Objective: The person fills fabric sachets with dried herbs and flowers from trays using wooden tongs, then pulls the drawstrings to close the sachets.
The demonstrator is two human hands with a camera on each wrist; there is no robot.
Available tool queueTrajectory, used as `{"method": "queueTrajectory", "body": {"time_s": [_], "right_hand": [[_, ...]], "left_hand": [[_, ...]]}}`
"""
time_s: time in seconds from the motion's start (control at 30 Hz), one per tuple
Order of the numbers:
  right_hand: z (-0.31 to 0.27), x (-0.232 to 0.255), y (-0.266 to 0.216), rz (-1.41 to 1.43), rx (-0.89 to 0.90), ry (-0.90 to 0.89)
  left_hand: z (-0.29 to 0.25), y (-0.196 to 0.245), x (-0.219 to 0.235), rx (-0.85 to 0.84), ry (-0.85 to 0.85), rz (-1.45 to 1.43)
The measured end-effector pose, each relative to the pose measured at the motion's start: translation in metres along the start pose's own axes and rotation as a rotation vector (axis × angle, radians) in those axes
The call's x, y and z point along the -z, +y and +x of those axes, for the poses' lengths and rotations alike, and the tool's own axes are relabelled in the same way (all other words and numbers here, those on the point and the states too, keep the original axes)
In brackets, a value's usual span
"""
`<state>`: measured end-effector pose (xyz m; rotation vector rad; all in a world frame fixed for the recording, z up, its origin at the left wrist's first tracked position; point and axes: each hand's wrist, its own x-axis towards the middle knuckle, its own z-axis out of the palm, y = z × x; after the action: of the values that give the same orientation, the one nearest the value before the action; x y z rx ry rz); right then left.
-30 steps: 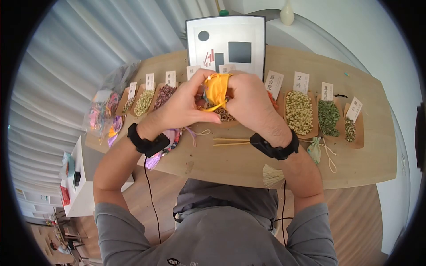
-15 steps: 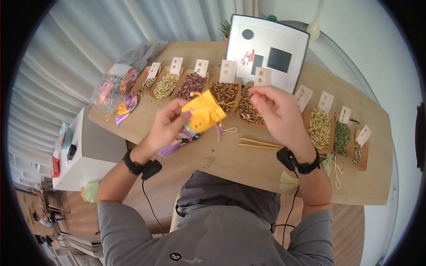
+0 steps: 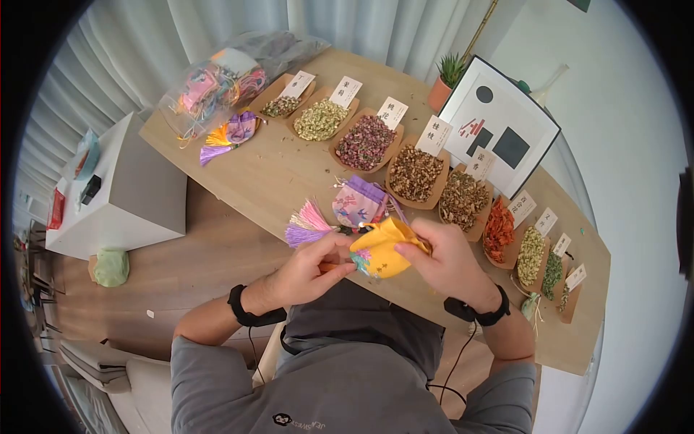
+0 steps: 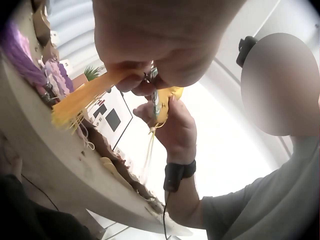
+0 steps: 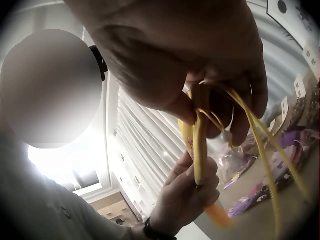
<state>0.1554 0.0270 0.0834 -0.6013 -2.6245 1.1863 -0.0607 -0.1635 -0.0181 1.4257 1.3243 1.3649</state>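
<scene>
Both hands hold a small yellow drawstring pouch (image 3: pixel 390 249) in front of the body, close over the table's front edge. At its lower end, my left hand (image 3: pixel 309 269) pinches the bottom of the pouch, where flower embroidery shows. An orange-yellow tassel (image 4: pixel 82 100) sticks out from the left fingers in the left wrist view. My right hand (image 3: pixel 455 262) pinches the pouch near its gathered mouth, thumb in front. Yellow cords (image 5: pixel 265 165) hang from the mouth in the right wrist view. Just beyond lies a pink and purple pouch (image 3: pixel 358 202) with tassels (image 3: pixel 311 223).
A row of paper trays holds dried flowers and herbs, among them rose buds (image 3: pixel 365 143) and orange petals (image 3: pixel 499 230), each with a label card. A framed board (image 3: pixel 499 123) stands behind. A plastic bag (image 3: pixel 217 87) lies far left, a pale green pouch (image 3: pixel 531 307) at right.
The right hand, apart from the pouch half a second ago, now grips its mouth. The left hand has shifted to the pouch's bottom end. The pouch is nearer the body, and the head view has turned.
</scene>
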Motion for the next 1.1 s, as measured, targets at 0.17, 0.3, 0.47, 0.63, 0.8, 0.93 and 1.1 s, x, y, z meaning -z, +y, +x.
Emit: {"method": "queueTrajectory", "body": {"time_s": [0.17,0.3,0.47,0.63,0.8,0.93,1.1], "right_hand": [[0.047,-0.024,0.02,-0.108,-0.044,0.064],[0.084,-0.04,0.029,-0.276,-0.08,0.077],[0.108,-0.056,0.027,-0.508,-0.19,0.172],[0.097,-0.057,0.026,-0.576,-0.117,0.26],[0.064,-0.05,0.029,-0.46,-0.039,0.332],[0.01,-0.043,0.027,-0.428,-0.04,0.25],[-0.082,-0.017,0.034,-0.518,-0.126,0.255]], "left_hand": [[0.002,0.014,0.033,-0.115,0.043,0.574],[0.013,0.009,0.06,-0.189,-0.029,0.842],[0.038,0.008,0.068,-0.174,-0.247,1.124],[0.057,0.009,0.048,-0.323,-0.179,1.072],[0.065,-0.025,0.03,-0.312,-0.239,1.065],[0.061,-0.034,0.028,-0.25,-0.289,1.087],[0.064,-0.03,0.023,-0.149,-0.368,1.149]]}}
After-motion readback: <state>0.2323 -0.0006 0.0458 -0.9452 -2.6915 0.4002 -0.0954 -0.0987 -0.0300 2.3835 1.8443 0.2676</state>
